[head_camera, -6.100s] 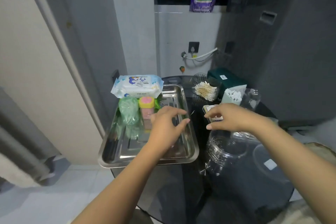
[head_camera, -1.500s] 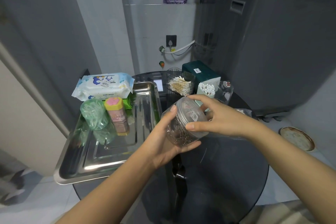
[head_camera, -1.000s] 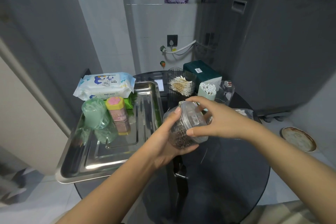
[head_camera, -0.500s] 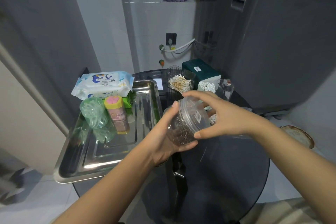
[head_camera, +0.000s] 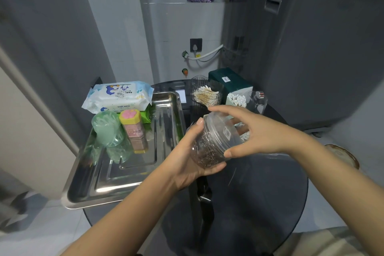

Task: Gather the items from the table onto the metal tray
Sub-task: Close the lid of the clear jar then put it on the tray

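Note:
I hold a clear plastic jar (head_camera: 212,143) of small metal pins, tilted, just above the dark round glass table (head_camera: 259,193). My left hand (head_camera: 187,158) cups its base from below. My right hand (head_camera: 257,131) wraps its clear lid. The metal tray (head_camera: 116,181) lies to the left, overhanging the table's edge. On the tray stand a green clear container (head_camera: 107,129) and a pink bottle with a yellow cap (head_camera: 134,131), with a baby wipes pack (head_camera: 119,96) across its far end on a green packet (head_camera: 148,117).
At the table's back stand a clear box of wooden cotton swabs (head_camera: 205,93), a dark green box (head_camera: 228,80), a box of white swabs (head_camera: 235,100) and a small clear holder (head_camera: 257,98). Grey walls close in on both sides.
Both hands picked the jar up from the table; over the last second my right hand has shifted its grip around the lid while the jar stays held beside the tray.

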Motion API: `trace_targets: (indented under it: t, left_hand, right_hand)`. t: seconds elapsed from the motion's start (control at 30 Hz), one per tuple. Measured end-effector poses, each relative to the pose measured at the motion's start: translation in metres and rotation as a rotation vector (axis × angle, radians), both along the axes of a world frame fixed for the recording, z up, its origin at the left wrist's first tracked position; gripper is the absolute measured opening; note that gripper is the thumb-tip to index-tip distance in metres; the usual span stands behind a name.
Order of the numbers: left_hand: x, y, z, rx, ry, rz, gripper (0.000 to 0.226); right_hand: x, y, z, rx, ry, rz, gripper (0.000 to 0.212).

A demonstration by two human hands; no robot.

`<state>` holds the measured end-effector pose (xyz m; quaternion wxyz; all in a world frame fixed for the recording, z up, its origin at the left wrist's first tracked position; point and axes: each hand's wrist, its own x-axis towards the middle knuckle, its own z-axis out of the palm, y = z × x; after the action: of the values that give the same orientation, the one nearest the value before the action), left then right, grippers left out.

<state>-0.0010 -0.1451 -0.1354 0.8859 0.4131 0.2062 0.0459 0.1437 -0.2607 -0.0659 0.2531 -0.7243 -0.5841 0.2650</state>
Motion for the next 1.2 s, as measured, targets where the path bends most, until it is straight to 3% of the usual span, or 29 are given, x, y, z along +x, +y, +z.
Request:
trace_targets:
  t: [0.37,0.5,0.63,0.77,0.9,0.97,1.1,1.2]
  left_hand:
    - [0.001,-0.002,-0.004,0.03,-0.046,0.039,0.048]
    - [0.001,-0.002,-0.003,0.028,-0.062,0.057,0.032]
    - [0.002,-0.002,-0.003,0.081,-0.075,0.067,0.048]
    - [0.002,0.001,-0.001,0.083,-0.046,0.055,0.061]
    - [0.002,-0.002,-0.005,0.166,-0.02,0.044,0.069]
    - [0.002,-0.003,-0.007,0.192,-0.016,0.054,0.074]
    - [0.002,0.002,-0.002,0.115,-0.045,0.078,0.051]
    - [0.001,0.004,0.0,0.117,-0.046,0.067,0.054]
  right_hand:
    - [-0.001,0.004,-0.006,0.009,0.035,-0.028,0.088]
    - [-0.005,0.007,-0.003,-0.007,-0.033,-0.089,0.085]
    - [-0.006,0.008,0.001,-0.038,-0.121,-0.129,0.087]
    - [0.0,0.002,0.005,-0.055,-0.047,-0.021,0.097]
    - [-0.006,0.006,-0.004,-0.024,-0.061,-0.112,0.075]
    - [-0.01,0.008,-0.007,-0.048,-0.088,-0.196,0.077]
    - [-0.004,0.006,-0.001,-0.067,0.007,-0.084,0.095]
    - [-0.001,0.005,0.0,-0.027,0.052,-0.031,0.089]
